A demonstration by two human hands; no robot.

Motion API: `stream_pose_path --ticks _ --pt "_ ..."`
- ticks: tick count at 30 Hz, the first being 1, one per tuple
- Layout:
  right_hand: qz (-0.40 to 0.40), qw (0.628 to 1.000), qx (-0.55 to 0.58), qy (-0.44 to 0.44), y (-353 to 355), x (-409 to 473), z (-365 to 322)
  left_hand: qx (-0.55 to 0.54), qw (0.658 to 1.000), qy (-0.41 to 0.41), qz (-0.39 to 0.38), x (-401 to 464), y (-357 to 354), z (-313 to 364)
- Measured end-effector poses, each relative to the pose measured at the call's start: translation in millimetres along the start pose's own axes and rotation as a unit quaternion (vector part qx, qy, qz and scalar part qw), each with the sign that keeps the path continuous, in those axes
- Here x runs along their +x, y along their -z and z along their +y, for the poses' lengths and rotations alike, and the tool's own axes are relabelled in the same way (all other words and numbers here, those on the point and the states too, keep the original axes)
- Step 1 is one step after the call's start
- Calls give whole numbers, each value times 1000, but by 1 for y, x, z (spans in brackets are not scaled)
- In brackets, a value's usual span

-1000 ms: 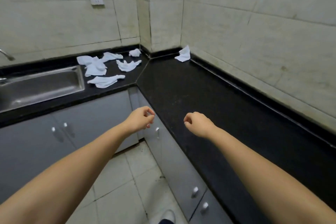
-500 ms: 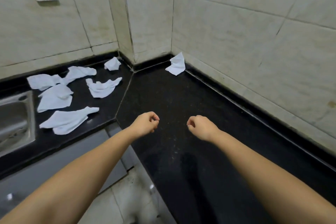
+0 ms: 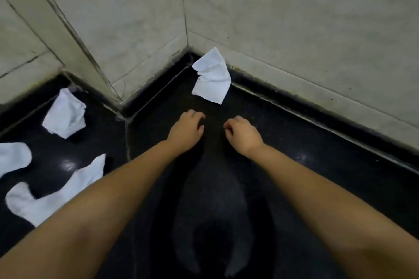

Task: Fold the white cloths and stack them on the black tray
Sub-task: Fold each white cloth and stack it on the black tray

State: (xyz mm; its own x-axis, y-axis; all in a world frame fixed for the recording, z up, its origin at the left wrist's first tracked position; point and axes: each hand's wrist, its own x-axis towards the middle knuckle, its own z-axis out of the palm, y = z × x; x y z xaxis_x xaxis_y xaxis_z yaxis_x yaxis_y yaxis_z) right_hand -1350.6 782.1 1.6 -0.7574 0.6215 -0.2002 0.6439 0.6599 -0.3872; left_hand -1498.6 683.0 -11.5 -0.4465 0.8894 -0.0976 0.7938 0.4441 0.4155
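A crumpled white cloth (image 3: pixel 212 77) leans in the back corner of the black counter (image 3: pixel 283 149), against the tiled wall. My left hand (image 3: pixel 186 130) and my right hand (image 3: pixel 241 135) hover side by side just in front of it, fingers loosely curled and apart, holding nothing. More white cloths lie on the left part of the counter: one crumpled (image 3: pixel 64 114), one at the left edge (image 3: pixel 13 157), and a long one (image 3: pixel 52 197) partly hidden by my left forearm. No black tray is in view.
Tiled walls (image 3: pixel 294 18) close the counter at the back and right, and a tiled pillar (image 3: pixel 95 29) juts out between the two counter sections. A seam (image 3: pixel 127 140) runs where the sections meet.
The view has moved forward and closer to the corner. Both hands have advanced toward the corner cloth and their fists have loosened. The sink and cabinets have left the view.
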Motion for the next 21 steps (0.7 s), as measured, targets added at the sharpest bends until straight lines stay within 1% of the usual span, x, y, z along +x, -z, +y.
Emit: stream_pose_path --ticks 3,6,9,12,15,17,19,21 --pt "57 998 -8 6 -6 58 -15 52 996 -68 22 54 -1 -21" --pt "65 997 -46 -1 -10 99 -19 93 991 -100 9 92 -8 -37" --pt "72 993 -89 -18 -15 119 -17 79 990 -113 35 111 -13 -42" --pt "89 992 -82 -39 -15 129 -16 52 988 -128 73 121 -13 -43" --pt "89 994 -22 -56 -7 125 -16 48 986 -142 77 123 -9 -42" --pt "98 991 67 -68 2 114 -17 37 986 -144 78 116 -6 -41" --pt "119 977 164 -63 14 97 -16 9 985 -139 96 104 -1 -36" --pt "132 962 235 -49 31 75 -13 -36 985 -117 119 88 7 -27"
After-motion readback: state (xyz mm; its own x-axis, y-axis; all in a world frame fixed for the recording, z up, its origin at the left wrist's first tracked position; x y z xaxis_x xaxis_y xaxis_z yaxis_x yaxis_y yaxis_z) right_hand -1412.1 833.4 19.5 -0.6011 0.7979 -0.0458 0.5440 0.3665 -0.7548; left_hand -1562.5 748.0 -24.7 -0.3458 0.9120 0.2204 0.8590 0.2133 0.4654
